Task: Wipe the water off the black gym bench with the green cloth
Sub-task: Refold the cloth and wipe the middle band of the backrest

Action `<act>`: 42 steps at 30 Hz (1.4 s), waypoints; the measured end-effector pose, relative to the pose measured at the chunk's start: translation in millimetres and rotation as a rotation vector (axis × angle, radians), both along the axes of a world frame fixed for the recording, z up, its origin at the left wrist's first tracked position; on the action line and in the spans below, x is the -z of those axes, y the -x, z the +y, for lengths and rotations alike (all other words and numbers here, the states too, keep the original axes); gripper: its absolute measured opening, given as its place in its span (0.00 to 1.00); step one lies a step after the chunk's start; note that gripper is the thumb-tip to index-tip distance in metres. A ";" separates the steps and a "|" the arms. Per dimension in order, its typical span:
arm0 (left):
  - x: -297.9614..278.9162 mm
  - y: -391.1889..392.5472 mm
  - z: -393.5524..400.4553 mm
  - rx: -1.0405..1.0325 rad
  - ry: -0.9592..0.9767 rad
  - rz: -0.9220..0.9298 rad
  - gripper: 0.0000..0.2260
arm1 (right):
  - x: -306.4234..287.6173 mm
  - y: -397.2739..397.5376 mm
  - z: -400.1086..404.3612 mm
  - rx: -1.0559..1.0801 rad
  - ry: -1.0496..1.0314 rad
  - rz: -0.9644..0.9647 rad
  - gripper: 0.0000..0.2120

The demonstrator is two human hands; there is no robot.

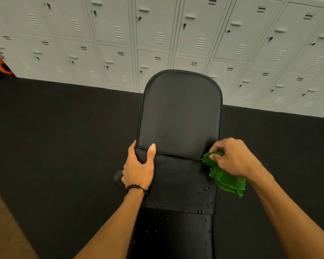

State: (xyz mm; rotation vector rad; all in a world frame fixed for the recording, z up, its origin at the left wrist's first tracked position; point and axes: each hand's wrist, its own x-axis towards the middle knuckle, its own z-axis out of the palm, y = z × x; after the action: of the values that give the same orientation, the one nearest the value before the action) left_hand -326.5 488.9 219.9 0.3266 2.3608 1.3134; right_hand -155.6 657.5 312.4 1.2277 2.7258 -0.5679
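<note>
Head view: green cloth [225, 175] bunched in right grip [232, 157] at bench [180, 113] edge.

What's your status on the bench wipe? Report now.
Left hand grips black padded gym bench at its left edge. Right hand pinches folded green cloth at right seam. Water droplets remain on near pad. Nothing in the way.
</note>
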 end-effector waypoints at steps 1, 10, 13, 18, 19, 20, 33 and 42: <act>0.9 -0.2 0.0 0.001 -0.001 0.017 0.36 | 5.2 -0.8 -4.7 0.004 -0.036 0.089 0.03; 8.6 3.1 -4.5 0.016 -0.002 0.086 0.24 | 46.9 88.2 -51.5 -0.436 -0.106 0.486 0.06; 13.9 4.4 -4.8 0.000 0.024 0.111 0.20 | 53.9 112.8 -60.9 -0.586 -0.174 0.533 0.07; 16.0 2.7 -1.2 -0.028 0.002 0.162 0.20 | 68.5 90.1 -55.8 -0.599 -0.338 0.518 0.12; 15.8 1.9 -1.1 -0.034 0.000 0.171 0.22 | 69.7 77.0 -50.4 -0.606 -0.341 0.503 0.13; 15.2 1.4 -1.0 -0.038 -0.003 0.178 0.24 | 68.5 62.6 -43.1 -0.613 -0.341 0.486 0.13; 15.8 0.5 3.5 -0.086 0.035 0.158 0.22 | 20.4 6.4 -8.6 -0.242 -0.102 0.188 0.06; 18.9 2.5 0.2 -0.050 0.065 0.198 0.21 | 23.4 114.5 -91.5 -0.261 -0.016 0.300 0.11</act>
State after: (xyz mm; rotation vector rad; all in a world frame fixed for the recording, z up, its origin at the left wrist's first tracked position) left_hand -329.0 489.1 201.0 0.3976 2.5848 1.2759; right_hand -270.1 566.1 288.9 0.8242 3.0734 -0.7514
